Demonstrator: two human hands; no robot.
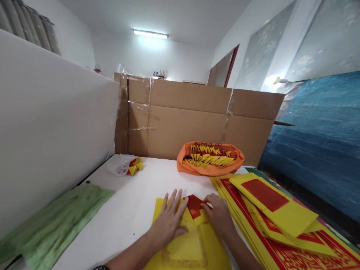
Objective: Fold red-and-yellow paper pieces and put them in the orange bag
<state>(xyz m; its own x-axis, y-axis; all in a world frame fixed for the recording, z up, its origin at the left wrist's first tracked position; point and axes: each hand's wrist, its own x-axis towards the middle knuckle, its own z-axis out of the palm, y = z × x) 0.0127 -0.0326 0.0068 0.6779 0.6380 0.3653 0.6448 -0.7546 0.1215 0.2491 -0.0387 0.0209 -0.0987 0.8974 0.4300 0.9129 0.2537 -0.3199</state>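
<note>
A yellow paper sheet [185, 245] lies on the white table in front of me, its far edge partly folded over so that a shiny red patch [194, 205] shows. My left hand [168, 221] rests flat on the left side of the sheet, fingers spread. At the sheet's far right corner, the thumb and fingers of my right hand [218, 213] pinch the folded edge beside the red patch. The fingertips hide part of that fold. To the right of this hand is a stack of yellow and red printed papers [270, 225].
An orange bag [181, 161] holding many folded yellow and red paper pieces [210, 156] stands behind the sheet. Farther left are a clear plastic bag [121, 167], a folded paper piece [135, 165] and a green cloth [64, 215]. A cardboard panel [188, 120] closes off the back.
</note>
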